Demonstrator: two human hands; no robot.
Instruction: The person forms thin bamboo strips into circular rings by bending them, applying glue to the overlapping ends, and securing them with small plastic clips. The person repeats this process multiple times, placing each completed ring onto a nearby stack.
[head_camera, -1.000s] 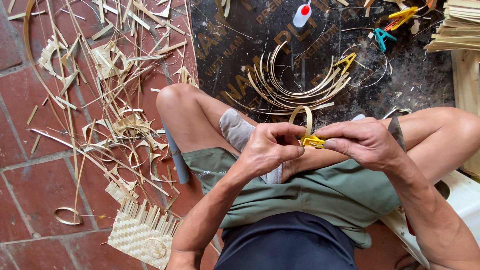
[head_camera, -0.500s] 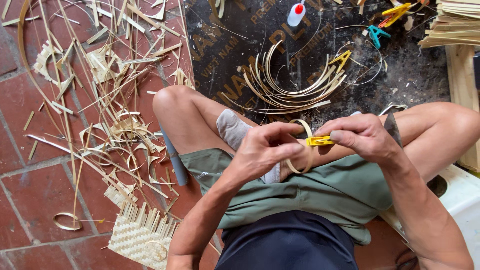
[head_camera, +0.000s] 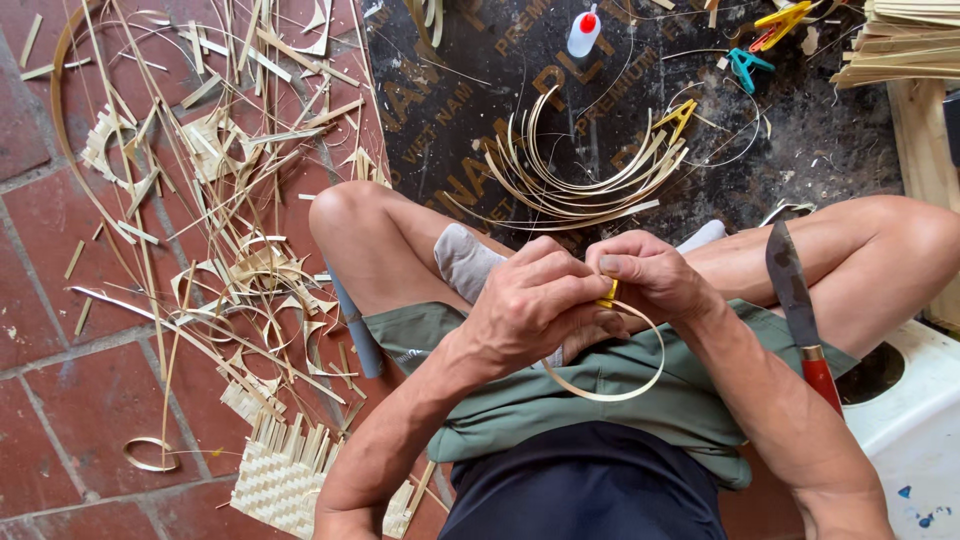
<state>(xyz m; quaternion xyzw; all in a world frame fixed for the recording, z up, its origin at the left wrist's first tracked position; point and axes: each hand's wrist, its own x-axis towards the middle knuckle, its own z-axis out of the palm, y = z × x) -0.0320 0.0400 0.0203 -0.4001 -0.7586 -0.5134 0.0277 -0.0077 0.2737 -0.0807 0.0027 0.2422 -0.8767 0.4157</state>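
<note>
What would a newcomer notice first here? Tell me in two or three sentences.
At centre, the left hand and right hand pinch a yellow clip onto a thin bamboo loop over the lap. A red-handled knife lies on the right thigh. Bamboo scraps litter the brick floor at left.

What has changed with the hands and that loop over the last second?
The bamboo loop, which stood up above the hands, now hangs below them over the lap. The yellow clip, clearly showing before, is almost hidden between the left hand and right hand, which have closed together. Both still hold the strip. The knife on the thigh stayed put.
</note>
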